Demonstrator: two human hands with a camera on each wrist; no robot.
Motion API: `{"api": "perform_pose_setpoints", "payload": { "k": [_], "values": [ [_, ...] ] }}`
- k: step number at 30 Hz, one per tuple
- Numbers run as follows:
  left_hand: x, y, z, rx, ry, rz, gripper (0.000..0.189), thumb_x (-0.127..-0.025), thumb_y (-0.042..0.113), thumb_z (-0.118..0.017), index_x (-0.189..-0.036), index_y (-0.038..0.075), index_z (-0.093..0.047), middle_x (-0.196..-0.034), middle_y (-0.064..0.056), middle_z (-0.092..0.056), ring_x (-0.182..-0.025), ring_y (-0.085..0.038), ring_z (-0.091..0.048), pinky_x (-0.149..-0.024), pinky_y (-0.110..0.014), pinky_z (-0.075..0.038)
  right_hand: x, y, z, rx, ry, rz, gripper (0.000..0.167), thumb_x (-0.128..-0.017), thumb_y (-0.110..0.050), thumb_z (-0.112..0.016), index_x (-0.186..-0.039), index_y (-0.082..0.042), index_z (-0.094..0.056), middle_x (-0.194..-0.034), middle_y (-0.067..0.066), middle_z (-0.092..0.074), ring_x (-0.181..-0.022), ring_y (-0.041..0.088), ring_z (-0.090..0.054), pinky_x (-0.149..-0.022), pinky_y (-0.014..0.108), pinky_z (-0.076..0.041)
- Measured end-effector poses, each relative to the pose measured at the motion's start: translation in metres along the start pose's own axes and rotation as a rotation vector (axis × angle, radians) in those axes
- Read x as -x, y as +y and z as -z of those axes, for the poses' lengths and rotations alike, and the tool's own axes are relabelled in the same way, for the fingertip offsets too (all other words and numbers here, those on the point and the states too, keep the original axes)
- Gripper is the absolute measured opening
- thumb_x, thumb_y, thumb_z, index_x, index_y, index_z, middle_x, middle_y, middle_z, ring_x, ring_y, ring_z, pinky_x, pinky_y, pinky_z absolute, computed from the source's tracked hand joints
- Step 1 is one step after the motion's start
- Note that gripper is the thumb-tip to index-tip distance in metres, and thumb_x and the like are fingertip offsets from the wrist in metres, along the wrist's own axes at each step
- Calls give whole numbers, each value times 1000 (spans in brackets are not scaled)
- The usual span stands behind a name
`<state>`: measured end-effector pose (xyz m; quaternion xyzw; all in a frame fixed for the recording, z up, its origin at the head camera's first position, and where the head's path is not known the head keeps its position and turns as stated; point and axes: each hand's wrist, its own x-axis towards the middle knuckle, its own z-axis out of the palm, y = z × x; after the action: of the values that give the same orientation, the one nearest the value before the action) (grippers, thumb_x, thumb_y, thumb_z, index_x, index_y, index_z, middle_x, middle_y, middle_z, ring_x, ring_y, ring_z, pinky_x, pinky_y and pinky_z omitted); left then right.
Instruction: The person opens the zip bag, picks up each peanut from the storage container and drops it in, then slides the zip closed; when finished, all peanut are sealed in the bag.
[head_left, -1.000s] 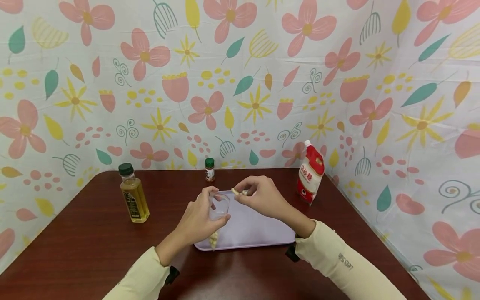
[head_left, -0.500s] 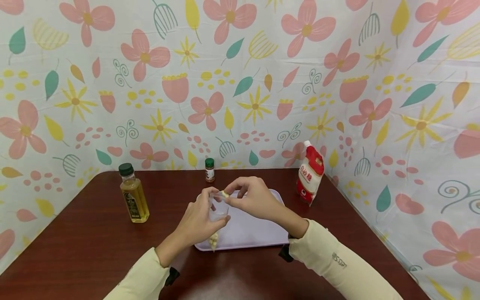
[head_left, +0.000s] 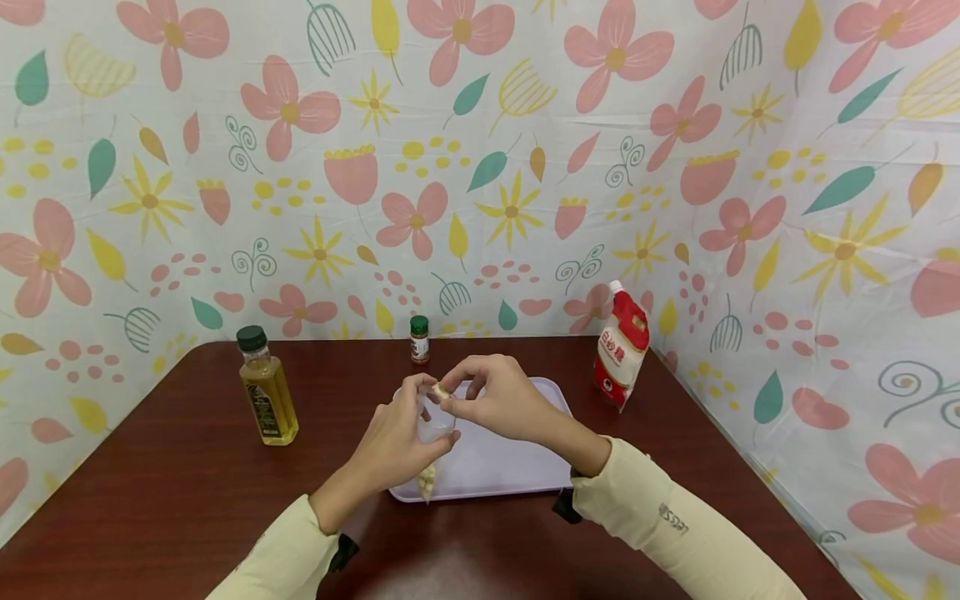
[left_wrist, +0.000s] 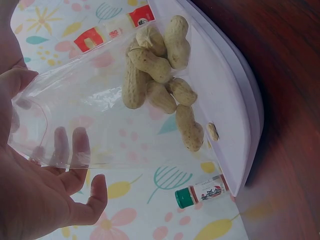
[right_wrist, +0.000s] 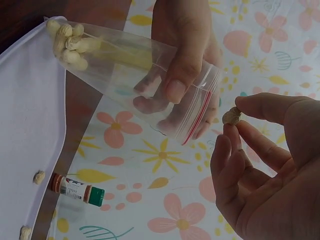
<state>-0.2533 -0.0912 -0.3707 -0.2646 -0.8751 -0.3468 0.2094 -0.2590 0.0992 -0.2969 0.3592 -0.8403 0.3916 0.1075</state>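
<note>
My left hand (head_left: pixel 397 433) holds a clear zip bag (left_wrist: pixel 100 105) near its mouth, fingers and thumb around it. Several unshelled peanuts (left_wrist: pixel 150 65) lie bunched at the bag's bottom, which hangs over the left part of a pale lilac tray (head_left: pixel 510 458). Between thumb and fingertips, my right hand (head_left: pixel 502 400) pinches one peanut (right_wrist: pixel 231 116) close to the bag's mouth. In the right wrist view that peanut is just outside the red-striped zip edge. Loose peanuts also lie on the tray, one peanut (right_wrist: pixel 39 177) near its edge.
An oil bottle (head_left: pixel 270 396) with a dark green cap stands at the left of the brown table (head_left: pixel 187 500). Behind the tray is a small green-capped spice jar (head_left: pixel 420 342). A red-and-white sugar bag (head_left: pixel 621 350) stands at the back right. Flowered cloth hangs behind.
My right hand has moved left with the pinched peanut, from over the tray to the mouth of the bag. The left hand and the bag have stayed nearly still.
</note>
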Motion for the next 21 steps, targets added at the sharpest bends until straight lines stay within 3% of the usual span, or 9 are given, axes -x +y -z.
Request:
{"api": "perform_pose_setpoints", "payload": {
  "k": [11,16,21],
  "values": [
    [-1,-2,1,2,-6,-6,67,-82,33,-79,-131,9,-42,-109,5,-58,-82,-4,-56,-75,-37,-42,-3,7,3,22,23,-19,12,-81,-11,-80,-92,-9,-77,-88,-2,-72,-69,13,-62,-59,28,-53],
    [0,-1,1,0,-5,8,67,-82,34,-79,-131,8,-42,-109,7,-60,-82,-4,-57,-71,-33,-44,-6,18,6,25,33,-52,12,-82,-10,-79,-93,-10,-77,-91,4,-74,-71,15,-63,-62,28,-53],
    [-1,-1,2,-2,-5,22,68,-81,34,-80,-132,8,-43,-109,8,-60,-81,-3,-57,-75,-36,-43,-12,35,9,26,36,-84,12,-83,-11,-79,-95,-10,-76,-94,7,-73,-71,17,-65,-63,30,-54]
  ]
}}
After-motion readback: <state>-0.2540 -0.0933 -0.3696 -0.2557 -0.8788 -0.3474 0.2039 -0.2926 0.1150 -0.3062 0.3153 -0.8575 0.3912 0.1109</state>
